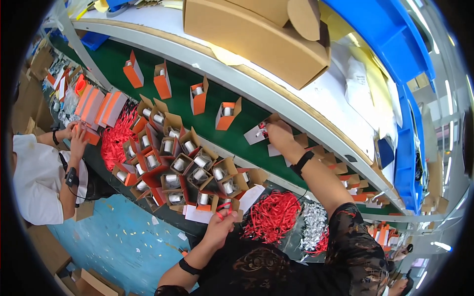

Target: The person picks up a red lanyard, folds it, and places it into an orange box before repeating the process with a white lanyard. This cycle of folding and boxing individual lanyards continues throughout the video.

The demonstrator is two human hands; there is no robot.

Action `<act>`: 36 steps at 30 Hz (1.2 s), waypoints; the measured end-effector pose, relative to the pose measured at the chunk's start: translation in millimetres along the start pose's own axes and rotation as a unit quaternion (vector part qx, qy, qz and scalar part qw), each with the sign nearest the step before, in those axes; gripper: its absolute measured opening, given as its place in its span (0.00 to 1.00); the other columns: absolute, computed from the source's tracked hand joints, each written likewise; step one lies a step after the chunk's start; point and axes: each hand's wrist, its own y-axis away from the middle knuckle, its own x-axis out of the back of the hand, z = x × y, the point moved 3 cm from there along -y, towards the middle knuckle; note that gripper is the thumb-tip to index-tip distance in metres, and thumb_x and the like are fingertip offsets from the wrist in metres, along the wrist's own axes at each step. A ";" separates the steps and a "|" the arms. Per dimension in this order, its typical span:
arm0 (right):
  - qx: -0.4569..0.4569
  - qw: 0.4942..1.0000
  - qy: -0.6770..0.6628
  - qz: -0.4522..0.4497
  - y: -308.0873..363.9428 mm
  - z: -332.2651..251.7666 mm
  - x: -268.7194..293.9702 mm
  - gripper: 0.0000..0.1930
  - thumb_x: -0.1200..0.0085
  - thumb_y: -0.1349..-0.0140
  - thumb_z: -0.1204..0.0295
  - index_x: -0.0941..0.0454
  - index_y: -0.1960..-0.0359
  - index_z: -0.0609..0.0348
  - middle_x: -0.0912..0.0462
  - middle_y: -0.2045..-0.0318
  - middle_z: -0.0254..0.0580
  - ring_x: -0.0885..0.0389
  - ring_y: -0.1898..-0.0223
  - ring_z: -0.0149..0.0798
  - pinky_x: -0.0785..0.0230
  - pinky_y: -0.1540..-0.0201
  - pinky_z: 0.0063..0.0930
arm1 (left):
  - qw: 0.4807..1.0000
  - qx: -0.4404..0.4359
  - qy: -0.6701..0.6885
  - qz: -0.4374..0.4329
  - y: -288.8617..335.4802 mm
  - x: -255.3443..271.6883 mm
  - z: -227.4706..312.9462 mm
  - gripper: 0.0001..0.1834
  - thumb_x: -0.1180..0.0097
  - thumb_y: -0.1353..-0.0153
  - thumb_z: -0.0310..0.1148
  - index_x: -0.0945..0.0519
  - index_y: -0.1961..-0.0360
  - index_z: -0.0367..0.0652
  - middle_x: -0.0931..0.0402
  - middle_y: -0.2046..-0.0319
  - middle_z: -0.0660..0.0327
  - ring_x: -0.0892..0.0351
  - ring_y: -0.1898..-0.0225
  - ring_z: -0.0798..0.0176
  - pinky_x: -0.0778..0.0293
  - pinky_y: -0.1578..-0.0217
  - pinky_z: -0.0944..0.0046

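Observation:
My left hand (220, 230) pinches a red strap (221, 214) in front of the cluster of open boxes. My right hand (280, 138) reaches over the green conveyor belt, its fingers closed at the mouth of an open carton (254, 135). A small red and whitish bit shows at those fingertips; what it is, I cannot make out. Between me and the belt, several open orange-and-brown boxes (199, 175) stand packed together, each with a white cylindrical item inside. By my left hand lies a white flap (198, 213). A heap of red straps (273, 216) lies to its right.
Silvery packets (313, 227) lie right of the straps. On the belt (180, 81) stand spaced open boxes (198, 96). Above it runs a shelf edge (276, 91) with a large carton (252, 37) and blue bins (387, 37). A co-worker's hands (76, 140) handle orange boxes at left.

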 end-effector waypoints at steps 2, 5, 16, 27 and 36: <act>-0.012 0.999 0.015 -0.047 4.0 1.8 -12.7 0.07 0.49 0.43 0.74 0.18 0.67 0.56 0.16 0.62 0.46 0.20 0.57 0.48 0.29 0.52 0.42 | 1.000 0.000 0.005 0.000 -0.9 -2.1 3.9 0.06 0.47 0.34 0.33 0.24 0.66 0.45 0.30 0.75 0.70 0.39 0.80 0.78 0.40 0.76 0.74; -0.061 0.997 0.035 -0.008 11.3 -16.2 -8.0 0.11 0.50 0.42 0.70 0.17 0.62 0.56 0.19 0.53 0.44 0.26 0.47 0.44 0.34 0.46 0.47 | 1.000 -0.001 0.007 0.016 -0.4 -2.8 9.1 0.07 0.47 0.33 0.35 0.24 0.67 0.44 0.33 0.78 0.72 0.40 0.80 0.78 0.40 0.76 0.74; -0.021 0.988 0.127 0.084 14.6 -30.5 -37.8 0.13 0.51 0.39 0.68 0.24 0.58 0.64 0.17 0.70 0.43 0.24 0.52 0.44 0.48 0.37 0.70 | 1.000 0.000 -0.008 0.021 0.2 2.3 5.6 0.08 0.46 0.33 0.36 0.25 0.67 0.43 0.36 0.82 0.74 0.42 0.83 0.78 0.38 0.76 0.73; -0.066 0.988 0.078 0.118 -1.4 -52.1 -45.7 0.16 0.45 0.40 0.62 0.24 0.58 0.61 0.16 0.65 0.45 0.26 0.51 0.47 0.50 0.36 0.65 | 1.000 0.008 0.011 0.018 -2.8 1.5 0.8 0.07 0.44 0.35 0.36 0.23 0.65 0.43 0.30 0.76 0.72 0.39 0.80 0.78 0.37 0.75 0.73; -0.128 0.991 -0.022 0.030 0.1 -56.6 -38.8 0.15 0.43 0.42 0.66 0.24 0.56 0.58 0.17 0.62 0.49 0.22 0.53 0.52 0.40 0.43 0.63 | 1.000 0.011 0.014 0.012 10.0 9.5 -5.5 0.08 0.44 0.34 0.37 0.23 0.65 0.44 0.30 0.74 0.71 0.36 0.78 0.77 0.37 0.74 0.73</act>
